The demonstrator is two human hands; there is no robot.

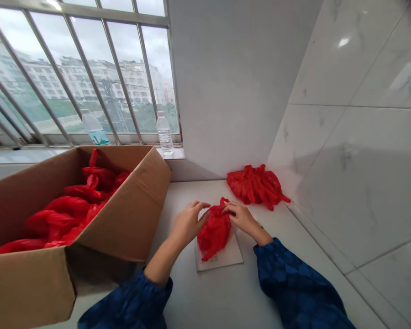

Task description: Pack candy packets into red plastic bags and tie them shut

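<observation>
A crumpled red plastic bag point(215, 232) lies on a flat white booklet-like square point(228, 259) on the table, its gathered top sticking up. My left hand point(189, 223) is at the bag's left side, thumb against the red plastic and fingers held apart from the thumb. At the top right of the bag, my right hand point(240, 216) has its fingertips closed on the twisted plastic. Behind my right hand, a heap of red plastic bags point(255, 185) rests against the wall.
To the left stands an open cardboard box point(130, 219) holding several red bundles point(68, 208). Two plastic bottles, one clear point(164, 133) and one with a blue label point(97, 132), stand by the barred window. A tiled wall point(356, 183) bounds the table on the right.
</observation>
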